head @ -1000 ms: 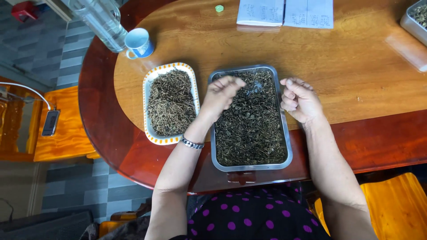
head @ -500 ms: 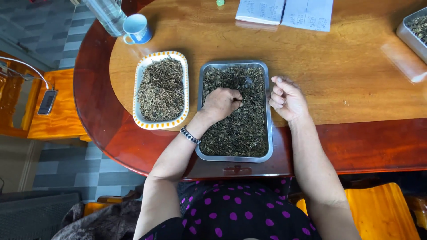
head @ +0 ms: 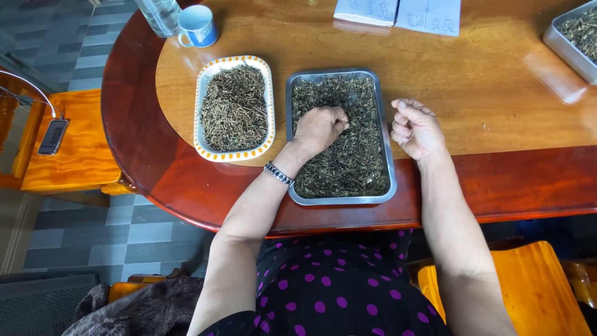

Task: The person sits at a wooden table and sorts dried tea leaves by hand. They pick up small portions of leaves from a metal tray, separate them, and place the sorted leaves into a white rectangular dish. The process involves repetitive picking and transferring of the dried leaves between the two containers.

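Observation:
A rectangular metal tray [head: 390, 168] full of dark dried leaves [head: 354, 158] lies on the wooden table in front of me. My left hand [head: 318, 127] rests in the tray with its fingers curled down into the leaves. My right hand [head: 415, 129] sits on the table just right of the tray's rim, fingers loosely curled, holding nothing that I can see. To the left of the metal tray stands a white tray with an orange dotted rim [head: 200, 127], filled with dried stems [head: 235, 107].
A blue and white cup [head: 197, 26] and a clear bottle [head: 158, 14] stand at the table's far left. Papers [head: 398, 12] lie at the far edge. Another metal tray of leaves [head: 575, 37] sits far right. Orange wooden chairs [head: 68, 149] flank me.
My left hand has gone from lying open over the far part of the tray to curling its fingers into the leaves nearer the middle. My right hand stays beside the tray.

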